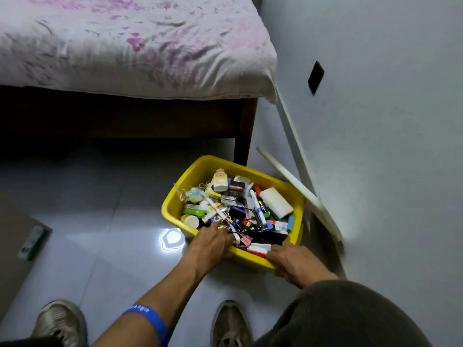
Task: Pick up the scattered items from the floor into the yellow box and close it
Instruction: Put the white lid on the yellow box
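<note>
The yellow box (198, 171) sits on the floor (100, 221) right by the bed (125, 46) leg, tucked toward the wall, and it's stuffed w/ small junk: markers, binder clips, a little bottle (220, 180), a white block (275, 202), keys etc, too many to count tbh. Both hands are on the box's near edge. Left hand (211, 242) reaches over the near rim, fingers down in the clutter around the clips, and I can't tell if its grip has anything bc the fingertips are buried. Right hand (294, 261) has its grip wrapped round the near right corner of the box, prob to steady it or drag it closer. One white lid (300, 191) leans against the wall just behind the box's right side, touching the far right corner, so the box is still open. Count: 1 box, 1 lid, 2 hands, 2 shoes at the bottom of view. Left of the box, well apart, there's a flat cardboard thing (22, 234) w/ a green-ish label (33, 242). I see no loose bits on the floor near the box, so I reckon pickup is mostly done and the lid is what's left.
</note>
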A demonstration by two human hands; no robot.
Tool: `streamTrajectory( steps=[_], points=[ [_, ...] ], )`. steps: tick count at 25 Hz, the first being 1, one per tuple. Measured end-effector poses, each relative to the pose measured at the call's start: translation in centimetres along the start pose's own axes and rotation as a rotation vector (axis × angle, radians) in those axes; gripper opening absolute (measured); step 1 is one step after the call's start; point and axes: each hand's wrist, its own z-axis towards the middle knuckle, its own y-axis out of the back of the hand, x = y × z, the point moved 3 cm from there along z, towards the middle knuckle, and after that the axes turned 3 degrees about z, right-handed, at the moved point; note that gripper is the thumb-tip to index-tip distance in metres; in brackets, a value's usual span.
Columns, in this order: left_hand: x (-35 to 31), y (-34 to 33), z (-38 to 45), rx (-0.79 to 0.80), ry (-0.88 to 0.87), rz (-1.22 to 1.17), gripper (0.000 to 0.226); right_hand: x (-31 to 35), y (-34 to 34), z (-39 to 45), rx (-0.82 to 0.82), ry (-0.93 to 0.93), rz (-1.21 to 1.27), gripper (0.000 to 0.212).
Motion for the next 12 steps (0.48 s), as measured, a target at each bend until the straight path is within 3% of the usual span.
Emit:
streamTrajectory(
  steps=[3,7,12],
  points=[
    [1.4,-0.6,-0.2,0.02,0.093,-0.007,0.036,-0.2,2.1,2.7,-0.152,-0.018,-0.084,0.032],
    [3.1,-1.4,0.1,0.029,0.234,-0.04,0.038,0.0,3.4,5.1,-0.282,-0.016,0.095,0.032],
    [5.7,-1.9,-0.5,0.064,0.386,-0.059,0.037,-1.7,3.8,7.1,-0.503,-0.211,0.212,0.03]
  ],
)
